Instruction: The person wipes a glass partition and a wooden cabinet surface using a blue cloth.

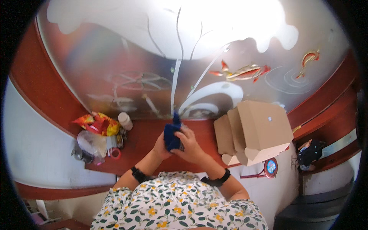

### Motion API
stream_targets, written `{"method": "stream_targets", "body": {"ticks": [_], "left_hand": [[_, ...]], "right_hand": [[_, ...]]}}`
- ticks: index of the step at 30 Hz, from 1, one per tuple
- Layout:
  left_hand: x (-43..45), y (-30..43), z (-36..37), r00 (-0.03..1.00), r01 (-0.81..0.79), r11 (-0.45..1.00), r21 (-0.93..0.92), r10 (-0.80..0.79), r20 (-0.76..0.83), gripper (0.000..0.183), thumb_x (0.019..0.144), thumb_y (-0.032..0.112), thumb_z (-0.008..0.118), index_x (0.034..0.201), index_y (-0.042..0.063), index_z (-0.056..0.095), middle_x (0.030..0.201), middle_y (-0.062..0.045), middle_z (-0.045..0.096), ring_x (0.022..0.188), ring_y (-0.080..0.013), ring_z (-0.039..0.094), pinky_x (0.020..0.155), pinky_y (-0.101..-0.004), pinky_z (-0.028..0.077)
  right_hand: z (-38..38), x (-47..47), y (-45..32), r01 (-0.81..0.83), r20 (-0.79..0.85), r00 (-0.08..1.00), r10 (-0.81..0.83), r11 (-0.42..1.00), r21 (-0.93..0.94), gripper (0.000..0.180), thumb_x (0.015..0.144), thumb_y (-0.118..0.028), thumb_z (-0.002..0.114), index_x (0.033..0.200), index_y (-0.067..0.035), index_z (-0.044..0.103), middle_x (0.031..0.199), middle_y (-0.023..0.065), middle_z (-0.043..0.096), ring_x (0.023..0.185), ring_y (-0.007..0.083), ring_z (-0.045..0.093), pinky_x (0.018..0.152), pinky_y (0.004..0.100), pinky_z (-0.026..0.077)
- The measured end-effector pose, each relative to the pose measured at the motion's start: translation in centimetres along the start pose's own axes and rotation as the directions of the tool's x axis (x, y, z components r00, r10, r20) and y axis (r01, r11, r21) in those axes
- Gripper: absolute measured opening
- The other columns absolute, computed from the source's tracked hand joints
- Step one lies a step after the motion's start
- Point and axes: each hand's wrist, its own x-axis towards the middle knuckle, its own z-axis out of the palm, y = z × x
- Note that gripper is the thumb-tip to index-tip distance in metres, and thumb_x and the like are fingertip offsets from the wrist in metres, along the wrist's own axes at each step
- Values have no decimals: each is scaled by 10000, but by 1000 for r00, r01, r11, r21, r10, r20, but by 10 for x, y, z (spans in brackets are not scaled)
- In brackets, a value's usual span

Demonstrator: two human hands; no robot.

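Observation:
A folded dark blue cloth item (170, 134) is held up in front of my chest, above a reddish-brown wooden table. My left hand (161, 148) grips it from the left and from below. On the other side, my right hand (188, 143) has its fingers curled over the cloth's right edge. A narrow pointed part of the cloth sticks up above the fingers. Black straps are on both wrists. What kind of cloth item it is, I cannot tell.
Open cardboard boxes (258, 126) stand on the table (138, 143) at right. At left are a red and yellow plastic bag (110, 125), a white bottle (125, 120), a clear plastic bag (89, 141) and a red tape roll (116, 153). A decorated glass panel (143, 95) rises behind. A red stool (270, 168) stands at right.

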Motion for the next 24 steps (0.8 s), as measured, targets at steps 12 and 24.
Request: {"method": "stream_targets", "body": {"ticks": [12, 24], "left_hand": [[-103, 45, -60, 811, 255, 89, 963, 522, -263, 453, 933, 349, 621, 1267, 48, 568, 1221, -161, 595, 1153, -268, 554, 949, -411, 455], [-230, 0, -170, 773, 459, -598, 657, 634, 37, 543, 734, 390, 702, 1162, 76, 589, 1289, -170, 500, 1180, -394, 475, 988, -516, 400]], "right_hand": [[-182, 128, -36, -258, -461, 752, 471, 854, 452, 483, 894, -262, 716, 1249, 13, 537, 968, 49, 608, 832, 117, 565, 712, 256, 489], [-501, 336, -3, 64, -997, 28, 70, 995, 72, 425, 806, -123, 747, 1156, 67, 598, 1026, 167, 686, 819, 242, 666, 729, 337, 543]]}}
